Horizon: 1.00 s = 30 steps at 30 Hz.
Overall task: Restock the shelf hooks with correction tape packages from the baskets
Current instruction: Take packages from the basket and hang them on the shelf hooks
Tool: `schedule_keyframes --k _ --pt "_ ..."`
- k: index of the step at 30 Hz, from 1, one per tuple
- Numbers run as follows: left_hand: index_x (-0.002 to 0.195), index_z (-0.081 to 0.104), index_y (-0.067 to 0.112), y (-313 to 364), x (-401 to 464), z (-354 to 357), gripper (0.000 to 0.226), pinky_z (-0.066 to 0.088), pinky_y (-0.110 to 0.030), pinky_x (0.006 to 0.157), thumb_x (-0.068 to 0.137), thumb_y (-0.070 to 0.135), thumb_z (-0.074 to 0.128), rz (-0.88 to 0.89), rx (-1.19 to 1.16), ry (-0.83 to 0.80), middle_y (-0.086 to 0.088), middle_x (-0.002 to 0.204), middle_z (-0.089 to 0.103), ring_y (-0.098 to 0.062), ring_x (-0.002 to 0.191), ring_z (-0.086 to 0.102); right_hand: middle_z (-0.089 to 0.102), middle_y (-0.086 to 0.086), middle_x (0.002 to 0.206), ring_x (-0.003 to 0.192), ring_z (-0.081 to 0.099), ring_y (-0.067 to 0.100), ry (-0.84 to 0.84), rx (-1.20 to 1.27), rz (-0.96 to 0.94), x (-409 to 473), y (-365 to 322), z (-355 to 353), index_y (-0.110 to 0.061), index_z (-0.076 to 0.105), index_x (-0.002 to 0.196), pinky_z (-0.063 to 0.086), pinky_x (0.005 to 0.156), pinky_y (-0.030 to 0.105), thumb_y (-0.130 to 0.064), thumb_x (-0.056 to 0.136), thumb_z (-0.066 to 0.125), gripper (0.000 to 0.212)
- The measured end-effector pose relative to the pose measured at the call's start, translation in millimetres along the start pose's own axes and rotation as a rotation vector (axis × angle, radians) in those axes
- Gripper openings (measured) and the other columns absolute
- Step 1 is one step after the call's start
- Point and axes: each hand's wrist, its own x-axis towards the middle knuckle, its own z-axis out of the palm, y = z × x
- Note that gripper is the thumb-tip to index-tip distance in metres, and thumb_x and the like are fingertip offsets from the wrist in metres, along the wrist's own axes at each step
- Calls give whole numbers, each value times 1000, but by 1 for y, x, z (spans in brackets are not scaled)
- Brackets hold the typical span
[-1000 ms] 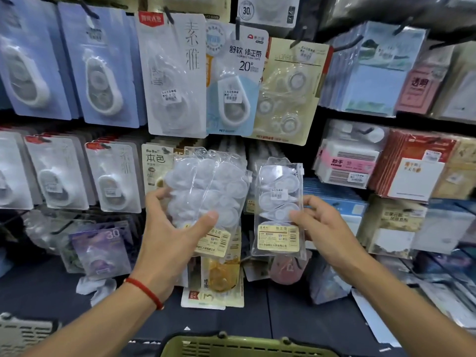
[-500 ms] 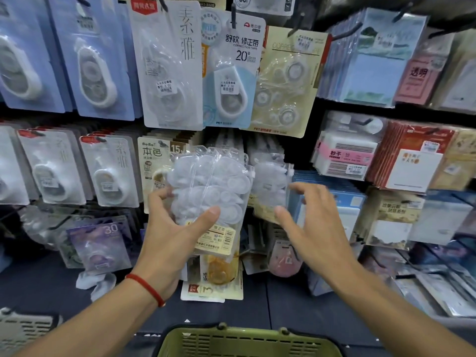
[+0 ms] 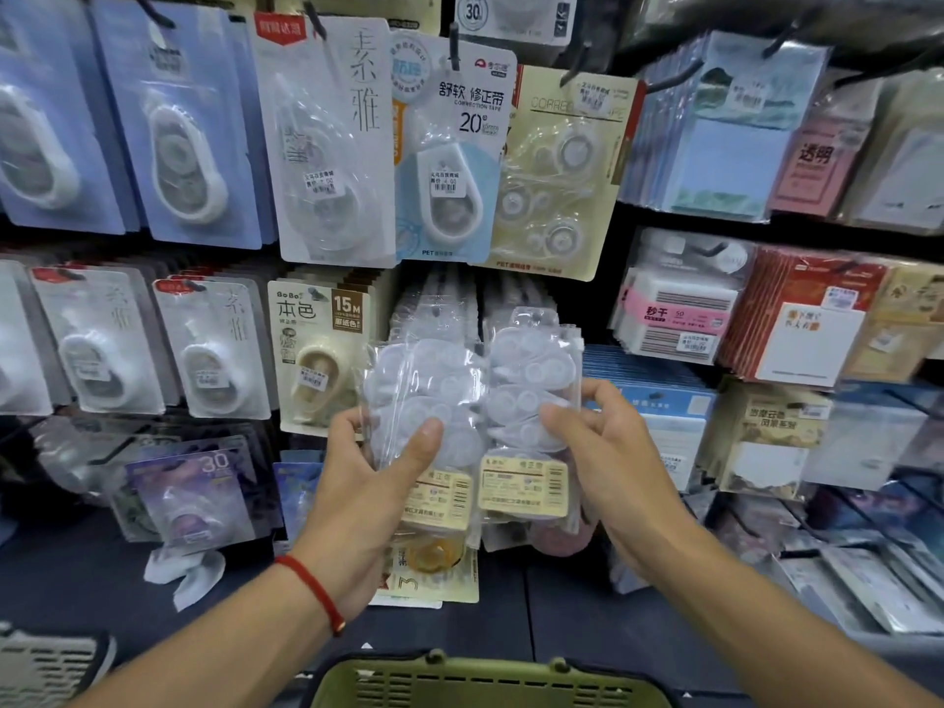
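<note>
A stack of clear correction tape packages point(image 3: 424, 396) is gripped by the left hand point(image 3: 368, 482), thumb across the front; a single clear package point(image 3: 531, 416) just beside it is pinched by the right hand point(image 3: 608, 452), both held before the shelf hooks point(image 3: 679, 76), above a green basket point(image 3: 485, 679)

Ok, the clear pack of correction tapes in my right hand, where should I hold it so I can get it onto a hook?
Probably pinch the clear pack at its right edge, about mid-height, as the right hand does now. It hangs upright with its hang hole at the top, label at the bottom, so a grip from the right leaves the top free. The left hand holds the stack of packs close on the left.
</note>
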Motion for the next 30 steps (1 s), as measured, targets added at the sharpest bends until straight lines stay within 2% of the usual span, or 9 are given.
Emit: schedule_keyframes --k 2,5,9,16,18,20,23,27,30 --pt "118 50 34 2 1 -2 62 64 -43 62 68 46 85 47 41 63 -6 108 79 -28 88 80 78 13 103 94 76 38 28 -37 -19 4 -2 -6 -33 57 114 60 85 62 -33 104 61 11" --pt "117 50 38 3 4 -4 62 63 -42 59 67 49 84 79 90 122 -5 110 77 -27 87 80 76 19 104 101 68 51 64 -62 -20 9 -4 -15 -32 57 115 55 89 68 -36 104 61 12" --pt "118 50 38 5 7 -7 63 65 -54 68 66 48 85 100 82 148 -5 111 77 -29 89 80 80 14 95 95 69 53 55 -49 -23 11 -6 -21 -28 60 113 56 82 71 -30 104 63 10" --pt "111 51 41 8 5 -6 59 63 -38 57 63 50 84 135 69 148 -3 110 76 -20 82 80 80 15 95 94 70 53 35 -50 -32 11 -6 -19 -26 62 114 57 82 70 -31 103 65 12" --pt "111 51 42 9 5 -5 60 64 -43 62 62 52 84 145 85 150 -3 112 75 -23 87 79 80 12 98 93 73 45 41 -103 -33 12 -7 -19 -28 63 114 60 83 63 -36 101 65 15" --pt "111 51 43 9 4 -5 62 65 -51 75 60 55 84 158 109 152 -4 116 73 -26 96 77 75 -2 114 98 73 22 92 -337 -69 12 -5 -20 -28 60 123 60 89 47 -43 99 66 29" --pt "112 51 43 7 2 -4 68 65 -50 75 55 58 86 154 119 140 -1 115 75 -25 96 78 52 -11 129 114 55 8 204 -754 -258 9 -5 -18 -25 53 137 46 98 31 -43 99 64 43" --pt "115 51 38 4 -2 1 75 64 -49 60 52 49 91 79 89 68 -1 102 81 -28 84 80 71 -16 102 94 65 -4 -111 -526 -176 2 -6 -3 -33 69 105 46 78 7 -47 95 69 17" --pt "117 50 35 1 -7 6 75 61 -42 51 56 42 93 44 80 9 1 99 81 -28 79 80 77 -14 96 89 72 2 -229 -399 -122 -3 1 6 -31 73 99 56 77 18 -47 95 71 17"
